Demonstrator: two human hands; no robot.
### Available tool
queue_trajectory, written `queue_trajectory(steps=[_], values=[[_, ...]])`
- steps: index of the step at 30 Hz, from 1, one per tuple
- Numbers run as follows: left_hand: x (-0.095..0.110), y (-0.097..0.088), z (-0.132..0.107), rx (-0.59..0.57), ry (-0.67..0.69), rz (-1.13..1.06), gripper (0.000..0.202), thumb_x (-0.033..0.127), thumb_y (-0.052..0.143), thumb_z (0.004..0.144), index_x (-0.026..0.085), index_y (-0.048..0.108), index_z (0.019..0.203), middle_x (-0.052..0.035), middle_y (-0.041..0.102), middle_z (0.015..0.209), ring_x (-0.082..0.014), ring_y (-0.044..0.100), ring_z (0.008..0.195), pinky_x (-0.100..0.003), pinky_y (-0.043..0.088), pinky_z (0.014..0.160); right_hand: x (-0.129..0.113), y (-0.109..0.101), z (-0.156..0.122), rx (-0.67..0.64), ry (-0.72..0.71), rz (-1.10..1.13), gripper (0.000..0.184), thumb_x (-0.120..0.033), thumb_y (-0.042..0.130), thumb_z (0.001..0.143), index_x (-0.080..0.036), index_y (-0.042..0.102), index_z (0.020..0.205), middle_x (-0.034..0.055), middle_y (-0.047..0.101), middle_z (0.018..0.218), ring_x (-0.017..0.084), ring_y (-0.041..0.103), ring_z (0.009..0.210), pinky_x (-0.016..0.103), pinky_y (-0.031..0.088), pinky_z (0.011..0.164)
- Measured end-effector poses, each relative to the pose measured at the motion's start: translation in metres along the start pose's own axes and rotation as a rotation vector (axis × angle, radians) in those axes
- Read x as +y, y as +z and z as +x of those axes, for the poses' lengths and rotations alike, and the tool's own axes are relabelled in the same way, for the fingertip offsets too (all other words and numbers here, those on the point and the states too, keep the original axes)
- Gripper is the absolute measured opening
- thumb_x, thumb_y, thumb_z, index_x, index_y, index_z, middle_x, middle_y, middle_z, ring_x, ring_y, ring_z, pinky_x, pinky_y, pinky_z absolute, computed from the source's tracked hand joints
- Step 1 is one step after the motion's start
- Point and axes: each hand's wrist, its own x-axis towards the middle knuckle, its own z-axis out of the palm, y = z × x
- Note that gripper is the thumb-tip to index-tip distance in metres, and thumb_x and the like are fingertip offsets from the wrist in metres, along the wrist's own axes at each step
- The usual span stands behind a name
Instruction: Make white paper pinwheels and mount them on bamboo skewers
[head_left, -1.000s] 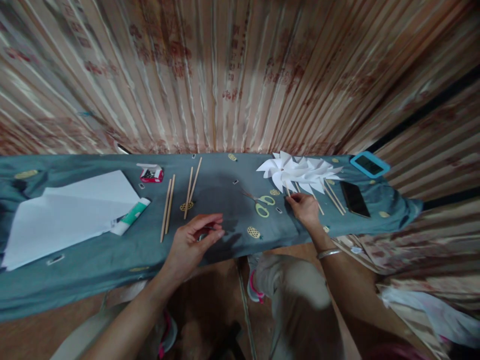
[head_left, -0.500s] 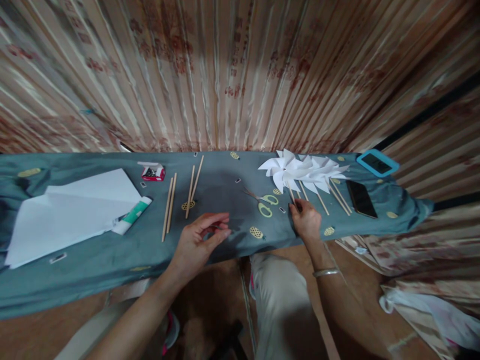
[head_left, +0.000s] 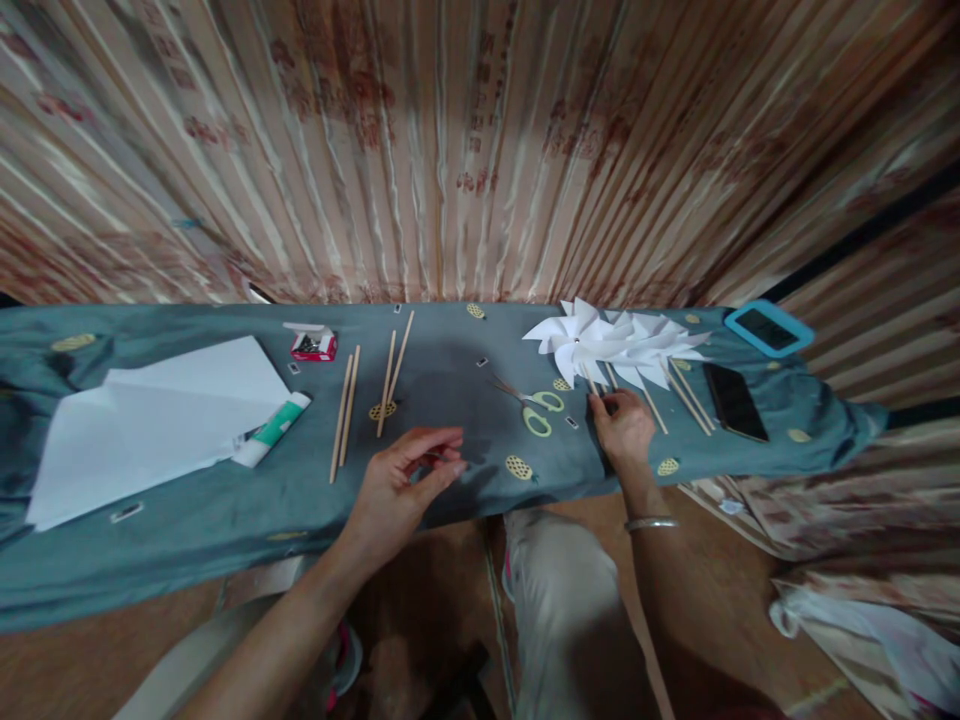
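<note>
My left hand (head_left: 412, 480) hovers over the front of the table, thumb and fingers a little apart, with nothing visible held. At the right, my right hand (head_left: 624, 428) is closed around the lower end of a pinwheel's wooden stick. The white paper pinwheel (head_left: 576, 340) lies at the top of that stick and overlaps other white pinwheels (head_left: 641, 337) beside it. Between my hands rest scissors (head_left: 536, 408) with green handles, blades slightly apart. Two crossed wooden sticks (head_left: 395, 370) lie beyond my left hand, and two more sticks (head_left: 345, 415) lie left of them.
White paper sheets (head_left: 165, 430) cover the table's left part, with a green-and-white glue tube (head_left: 274, 430) on their edge. A small open red box (head_left: 313, 346) stands behind. A black phone (head_left: 735, 402) and a blue-framed device (head_left: 769, 328) lie far right. A pleated curtain (head_left: 450, 150) hangs behind.
The whole view has shifted slightly, so things on the table appear a bit further right. My right hand has moved slightly up along the stick. My left hand keeps about the same pose.
</note>
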Motion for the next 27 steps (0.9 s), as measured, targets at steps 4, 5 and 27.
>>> queue_trajectory(steps=[4,5,27], values=[[0.001,0.000,0.000,-0.003,-0.002,0.012,0.026,0.026,0.073,0.070,0.019,0.073,0.096,-0.0043,0.070,0.091,-0.0147,0.065,0.079,-0.027,0.054,0.076,0.001,0.000,0.003,-0.014,-0.005,0.004,0.029,-0.033,0.048,0.086,-0.013,0.069,0.083,0.0191,0.069,0.102,0.030,0.060,0.103,0.042,0.041,0.098],[0.001,0.000,0.000,-0.004,-0.003,0.014,0.026,0.026,0.073,0.071,0.019,0.073,0.096,-0.0044,0.070,0.091,-0.0149,0.065,0.079,-0.028,0.054,0.076,0.001,0.000,0.003,-0.021,-0.002,0.005,0.029,-0.033,0.048,0.086,-0.013,0.069,0.085,0.0186,0.070,0.101,0.030,0.060,0.102,0.042,0.042,0.098],[-0.001,-0.003,-0.003,0.022,-0.021,0.004,0.028,0.027,0.074,0.070,0.019,0.073,0.096,-0.0046,0.070,0.092,-0.0144,0.065,0.078,-0.027,0.054,0.076,0.003,-0.010,0.009,-0.043,0.064,-0.057,0.037,-0.035,0.044,0.088,-0.009,0.071,0.091,0.0221,0.071,0.098,0.033,0.064,0.096,0.048,0.045,0.089]])
